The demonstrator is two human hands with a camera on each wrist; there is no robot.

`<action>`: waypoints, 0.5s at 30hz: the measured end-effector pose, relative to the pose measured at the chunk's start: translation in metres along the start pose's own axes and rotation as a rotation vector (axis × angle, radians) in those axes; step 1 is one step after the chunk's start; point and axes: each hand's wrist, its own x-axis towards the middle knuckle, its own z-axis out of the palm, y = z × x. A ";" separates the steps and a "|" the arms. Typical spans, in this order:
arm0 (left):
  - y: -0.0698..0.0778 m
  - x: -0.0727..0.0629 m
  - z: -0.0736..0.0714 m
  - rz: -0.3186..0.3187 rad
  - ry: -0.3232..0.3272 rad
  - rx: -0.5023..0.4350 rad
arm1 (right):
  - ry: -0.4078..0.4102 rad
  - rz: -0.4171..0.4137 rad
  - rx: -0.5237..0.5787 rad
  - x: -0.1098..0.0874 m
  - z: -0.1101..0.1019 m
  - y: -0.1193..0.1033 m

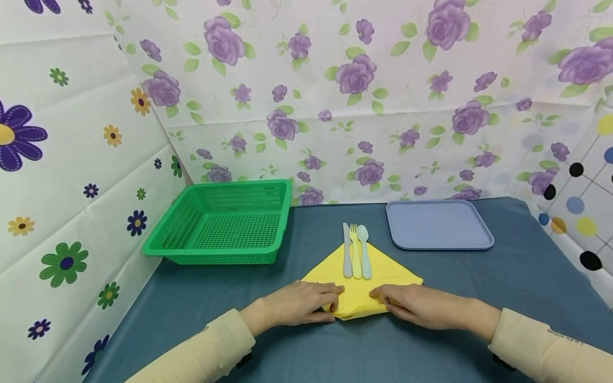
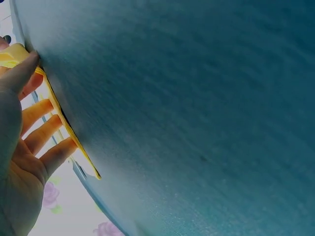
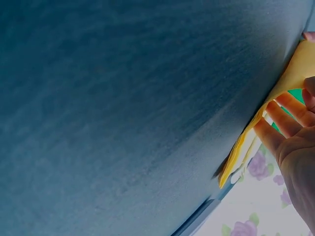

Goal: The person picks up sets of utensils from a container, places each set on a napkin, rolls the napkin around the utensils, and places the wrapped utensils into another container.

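A yellow napkin (image 1: 354,290), folded with its slanting edges meeting at a far point, lies in front of me. On it sit a greyish knife (image 1: 347,252), a pale yellow fork (image 1: 355,252) and a pale mint spoon (image 1: 365,255), side by side with handles toward me. My left hand (image 1: 301,302) rests on the napkin's near left part, its thumb by the near edge. From the other side my right hand (image 1: 421,304) presses the near right part. Both wrist views show fairly straight fingers touching the cloth; a raised yellow fold (image 2: 17,51) shows by the left thumb.
A green plastic basket (image 1: 210,256) stands at the back left of the dark blue tablecloth (image 1: 201,298). Toward the back right lies a blue-grey tray (image 1: 438,226). Flowered sheets (image 1: 287,80) hang behind and on the left; a dotted one (image 1: 584,207) hangs right.
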 end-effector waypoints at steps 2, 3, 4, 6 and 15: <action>0.000 0.001 0.001 0.005 0.018 0.014 | -0.001 0.008 0.010 0.000 0.000 -0.001; 0.001 0.001 0.001 0.004 0.023 0.021 | -0.004 0.015 0.016 0.000 0.000 -0.001; 0.001 0.002 0.001 0.001 0.025 0.022 | -0.008 0.023 0.017 -0.001 0.000 -0.002; 0.000 0.002 0.001 -0.007 0.029 0.004 | -0.016 0.046 0.009 -0.002 0.000 -0.003; -0.002 0.003 -0.001 -0.049 0.022 -0.078 | 0.105 -0.057 -0.148 0.003 0.009 -0.001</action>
